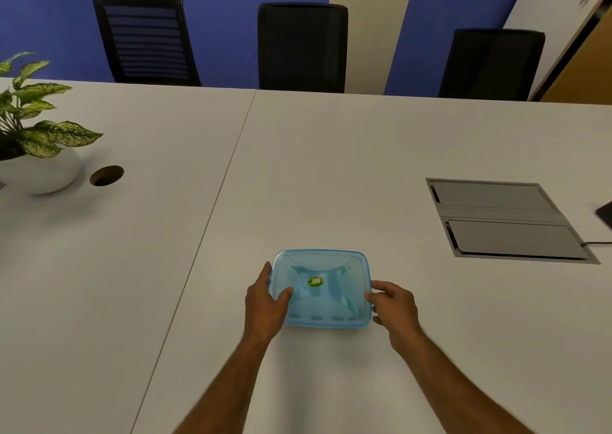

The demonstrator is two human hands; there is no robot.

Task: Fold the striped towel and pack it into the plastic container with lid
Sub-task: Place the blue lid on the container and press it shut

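Low in the middle of the frame, the blue plastic container [326, 292] sat on the white table [331, 168] with its lid [331, 268] on, a green sticker [315, 281] at the lid's centre. My left hand [265, 304] gripped its left edge, thumb on the lid, while my right hand [394, 304] held the right edge, fingers curled against the rim. A potted plant [36, 135] stood at the frame's left and a grey cable hatch [503, 218] lay at the right.

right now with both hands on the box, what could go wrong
The translucent blue plastic container has its lid on, gripped only at the side edges by the left hand and right hand; it may slide on the smooth white table. Whether the towel is fully inside is hard to tell, so a corner may be caught under the lid.
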